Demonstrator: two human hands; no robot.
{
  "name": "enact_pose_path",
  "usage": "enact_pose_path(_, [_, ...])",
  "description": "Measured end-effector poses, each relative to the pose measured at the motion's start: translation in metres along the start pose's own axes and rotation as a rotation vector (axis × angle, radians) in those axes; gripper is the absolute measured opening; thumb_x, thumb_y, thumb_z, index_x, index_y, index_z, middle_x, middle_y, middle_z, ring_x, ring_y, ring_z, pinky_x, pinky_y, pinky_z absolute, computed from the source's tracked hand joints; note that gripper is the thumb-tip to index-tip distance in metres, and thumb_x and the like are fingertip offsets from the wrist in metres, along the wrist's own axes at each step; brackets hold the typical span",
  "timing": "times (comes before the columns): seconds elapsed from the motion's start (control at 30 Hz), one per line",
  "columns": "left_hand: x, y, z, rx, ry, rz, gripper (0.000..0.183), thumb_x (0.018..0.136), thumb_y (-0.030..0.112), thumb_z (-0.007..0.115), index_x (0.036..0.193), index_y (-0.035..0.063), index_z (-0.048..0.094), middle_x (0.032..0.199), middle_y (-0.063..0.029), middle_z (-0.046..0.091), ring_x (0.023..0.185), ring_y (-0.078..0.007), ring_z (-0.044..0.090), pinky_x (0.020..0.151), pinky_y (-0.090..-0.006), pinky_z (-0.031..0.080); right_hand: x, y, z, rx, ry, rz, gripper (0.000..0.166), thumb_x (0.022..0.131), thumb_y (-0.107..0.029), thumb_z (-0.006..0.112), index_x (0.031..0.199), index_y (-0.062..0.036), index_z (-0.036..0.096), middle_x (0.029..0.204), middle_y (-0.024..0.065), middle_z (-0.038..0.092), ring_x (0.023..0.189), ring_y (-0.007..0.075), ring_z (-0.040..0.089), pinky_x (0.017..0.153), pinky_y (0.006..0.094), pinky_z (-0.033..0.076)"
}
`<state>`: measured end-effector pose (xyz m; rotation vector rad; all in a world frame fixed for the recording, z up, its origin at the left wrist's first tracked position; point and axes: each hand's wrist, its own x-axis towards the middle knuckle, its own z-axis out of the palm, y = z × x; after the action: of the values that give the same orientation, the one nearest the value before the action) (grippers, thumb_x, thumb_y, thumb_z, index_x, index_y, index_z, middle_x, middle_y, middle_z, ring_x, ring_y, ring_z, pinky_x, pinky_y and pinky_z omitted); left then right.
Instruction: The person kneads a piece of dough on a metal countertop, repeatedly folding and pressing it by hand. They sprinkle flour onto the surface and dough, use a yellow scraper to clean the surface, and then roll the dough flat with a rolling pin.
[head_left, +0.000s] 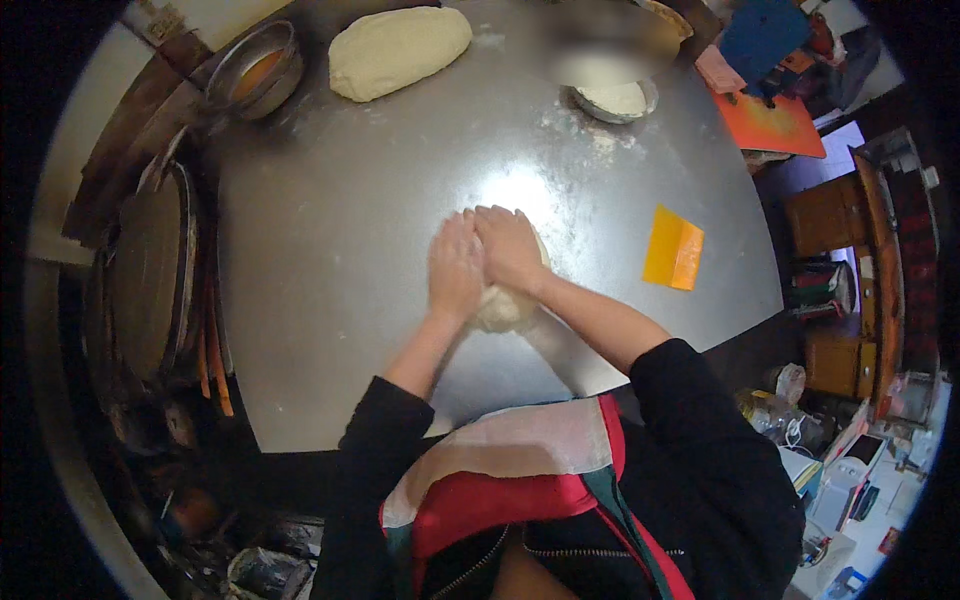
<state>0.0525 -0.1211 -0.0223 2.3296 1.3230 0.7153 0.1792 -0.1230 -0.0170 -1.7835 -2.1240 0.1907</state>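
A lump of pale dough (501, 309) lies on the metal worktable (315, 247), mostly covered by my hands. My left hand (457, 259) presses on its left side, fingers pointing away from me. Against it, my right hand (508, 244) rests on the top and right of the dough, fingertips close to the left hand's. Both palms face down, and the dough shows below the wrists and past the right hand's edge. To the right lies a yellow-orange plastic dough scraper (673, 247). A large oblong piece of dough (400, 51) sits near the far edge.
A round metal bowl (255, 71) stands at the far left. At the far right is a small bowl of flour (615, 101), with flour scattered around it. An orange board (772, 124) and cloths border the table's right corner. Round trays (150, 274) stand beyond the left edge.
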Motion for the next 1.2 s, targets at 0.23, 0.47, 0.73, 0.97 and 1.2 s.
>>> enact_pose_path(0.23, [0.023, -0.009, 0.035, 0.228, 0.116, 0.045, 0.045, 0.09, 0.02, 0.031, 0.132, 0.0027, 0.033, 0.134, -0.0141, 0.036, 0.123, -0.0316, 0.032, 0.102, -0.0461, 0.019, 0.015, 0.02, 0.016, -0.07, 0.199, 0.001, 0.043, 0.074, -0.025, 0.054, 0.112, -0.0062, 0.051, 0.11, 0.0115, 0.053, 0.105, 0.0292, 0.048, 0.089, 0.0446, 0.033])
enact_pose_path(0.47, [0.124, -0.062, 0.041, -0.353, -0.341, -0.285, 0.038, 0.089, 0.027, 0.038, 0.113, 0.0017, 0.053, 0.109, -0.0142, 0.057, 0.102, -0.0271, 0.053, 0.089, -0.0407, 0.038, 0.077, 0.054, 0.01, 0.167, -0.032, 0.267, 0.033, 0.076, -0.026, 0.049, 0.104, -0.0113, 0.059, 0.109, 0.0112, 0.056, 0.106, 0.0279, 0.049, 0.094, 0.047, 0.033])
enact_pose_path(0.73, [0.076, 0.026, 0.03, -0.045, -0.484, -0.55, 0.048, 0.089, 0.04, 0.037, 0.114, 0.0024, 0.054, 0.103, -0.012, 0.06, 0.094, -0.0188, 0.057, 0.082, -0.0329, 0.044, -0.001, -0.024, -0.011, 0.387, 0.043, 0.186, 0.026, 0.064, -0.022, 0.061, 0.083, -0.0057, 0.068, 0.088, 0.0135, 0.065, 0.082, 0.0299, 0.061, 0.076, 0.0465, 0.044])
enact_pose_path(0.97, [-0.009, -0.004, 0.008, -0.042, -0.29, -0.063, 0.044, 0.089, 0.035, 0.038, 0.112, 0.0009, 0.054, 0.102, -0.0124, 0.059, 0.094, -0.0195, 0.057, 0.082, -0.0331, 0.044, 0.022, -0.062, -0.014, 0.277, -0.078, 0.318, 0.023, 0.064, -0.023, 0.067, 0.084, -0.0123, 0.07, 0.091, 0.0065, 0.065, 0.089, 0.0258, 0.058, 0.069, 0.0456, 0.041])
enact_pose_path(1.2, [-0.054, -0.006, 0.013, -0.086, -0.167, -0.046, 0.04, 0.09, 0.031, 0.039, 0.11, -0.0005, 0.054, 0.101, -0.0129, 0.058, 0.093, -0.0201, 0.056, 0.082, -0.0334, 0.044, 0.013, -0.048, -0.034, -0.094, -0.023, 0.028, 0.027, 0.069, -0.028, 0.063, 0.089, -0.0113, 0.069, 0.099, 0.0064, 0.064, 0.093, 0.0269, 0.057, 0.069, 0.0516, 0.043])
